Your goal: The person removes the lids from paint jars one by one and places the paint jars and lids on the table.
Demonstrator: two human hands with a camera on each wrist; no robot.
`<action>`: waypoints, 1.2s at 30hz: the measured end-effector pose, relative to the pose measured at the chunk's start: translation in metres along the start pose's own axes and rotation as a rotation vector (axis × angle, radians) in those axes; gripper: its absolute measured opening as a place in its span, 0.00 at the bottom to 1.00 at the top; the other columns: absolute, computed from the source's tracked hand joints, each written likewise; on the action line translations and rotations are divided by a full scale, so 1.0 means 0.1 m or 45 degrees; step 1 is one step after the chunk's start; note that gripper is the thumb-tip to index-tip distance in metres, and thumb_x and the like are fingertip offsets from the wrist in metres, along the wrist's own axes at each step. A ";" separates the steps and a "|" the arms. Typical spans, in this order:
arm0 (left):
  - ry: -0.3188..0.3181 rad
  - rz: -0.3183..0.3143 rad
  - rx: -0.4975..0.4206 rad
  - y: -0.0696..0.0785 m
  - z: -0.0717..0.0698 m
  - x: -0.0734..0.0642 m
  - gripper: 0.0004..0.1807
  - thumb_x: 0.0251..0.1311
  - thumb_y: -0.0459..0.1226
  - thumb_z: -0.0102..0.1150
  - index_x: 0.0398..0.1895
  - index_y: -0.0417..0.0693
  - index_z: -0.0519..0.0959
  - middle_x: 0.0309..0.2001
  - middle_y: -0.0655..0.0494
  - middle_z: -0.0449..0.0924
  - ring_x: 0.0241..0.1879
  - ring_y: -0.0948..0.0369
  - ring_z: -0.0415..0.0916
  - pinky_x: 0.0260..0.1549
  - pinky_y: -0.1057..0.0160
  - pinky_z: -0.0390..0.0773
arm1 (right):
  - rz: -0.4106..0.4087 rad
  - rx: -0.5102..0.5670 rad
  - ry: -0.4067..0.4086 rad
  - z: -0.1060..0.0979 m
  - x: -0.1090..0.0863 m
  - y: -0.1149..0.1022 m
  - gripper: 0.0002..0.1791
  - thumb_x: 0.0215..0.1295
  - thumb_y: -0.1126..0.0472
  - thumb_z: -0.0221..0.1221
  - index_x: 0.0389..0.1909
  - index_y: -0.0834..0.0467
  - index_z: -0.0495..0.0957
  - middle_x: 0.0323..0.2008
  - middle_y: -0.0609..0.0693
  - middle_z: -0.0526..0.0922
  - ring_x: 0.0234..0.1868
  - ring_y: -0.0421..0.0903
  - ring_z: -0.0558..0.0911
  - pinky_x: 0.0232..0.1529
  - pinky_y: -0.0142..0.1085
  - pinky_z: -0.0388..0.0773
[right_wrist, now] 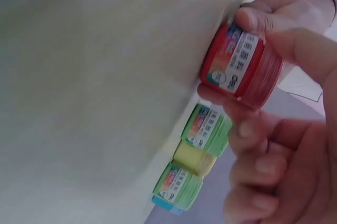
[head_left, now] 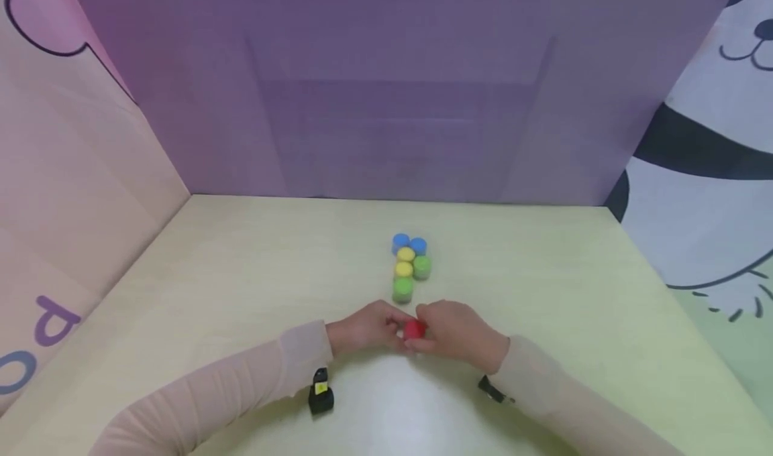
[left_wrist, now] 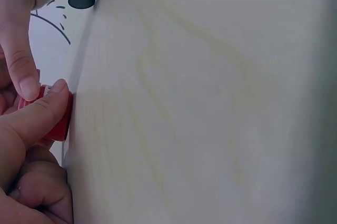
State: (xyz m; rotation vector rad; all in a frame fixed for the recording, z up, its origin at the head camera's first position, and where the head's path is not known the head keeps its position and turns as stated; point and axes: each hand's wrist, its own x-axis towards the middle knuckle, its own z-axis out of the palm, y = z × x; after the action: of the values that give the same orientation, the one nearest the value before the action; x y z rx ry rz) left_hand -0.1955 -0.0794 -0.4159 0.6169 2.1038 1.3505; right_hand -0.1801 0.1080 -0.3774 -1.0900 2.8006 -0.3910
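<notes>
Two hands (head_left: 373, 326) (head_left: 459, 332), one red jar (head_left: 413, 329) gripped; six jars (head_left: 402, 290) beyond

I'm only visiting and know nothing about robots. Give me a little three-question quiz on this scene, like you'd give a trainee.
1. What colour is the jar held by the left hand and right hand?
2. True or false: the yellow jars stand nearer the hands than the blue jars.
3. How many green jars stand on the table?

Key: 1. Red. 2. True. 3. Two.
</notes>
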 end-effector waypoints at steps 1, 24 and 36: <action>0.004 0.000 -0.003 0.00 0.00 0.00 0.15 0.51 0.31 0.67 0.45 0.49 0.84 0.34 0.59 0.82 0.32 0.65 0.66 0.33 0.70 0.68 | 0.021 -0.008 0.004 0.00 0.00 -0.01 0.16 0.57 0.50 0.64 0.23 0.54 0.70 0.16 0.41 0.66 0.18 0.36 0.64 0.21 0.27 0.64; 0.002 0.023 0.013 0.04 0.00 0.01 0.11 0.51 0.29 0.66 0.39 0.44 0.84 0.37 0.56 0.84 0.35 0.65 0.73 0.39 0.70 0.74 | -0.152 -0.057 -0.103 -0.12 0.04 -0.01 0.12 0.59 0.52 0.63 0.32 0.56 0.73 0.18 0.41 0.69 0.19 0.35 0.66 0.23 0.26 0.66; 0.008 -0.047 -0.043 0.04 0.00 0.02 0.14 0.49 0.31 0.69 0.42 0.48 0.85 0.37 0.58 0.85 0.36 0.66 0.72 0.39 0.69 0.71 | -0.050 0.006 -0.183 -0.19 0.01 0.00 0.12 0.57 0.55 0.65 0.39 0.53 0.75 0.23 0.39 0.76 0.24 0.36 0.71 0.28 0.28 0.70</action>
State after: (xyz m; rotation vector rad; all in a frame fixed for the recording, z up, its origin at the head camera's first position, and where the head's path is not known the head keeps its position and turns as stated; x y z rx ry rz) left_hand -0.1966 -0.0763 -0.4130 0.5582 2.0827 1.3669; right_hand -0.1844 0.1108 -0.3589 -1.1259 2.6558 -0.3092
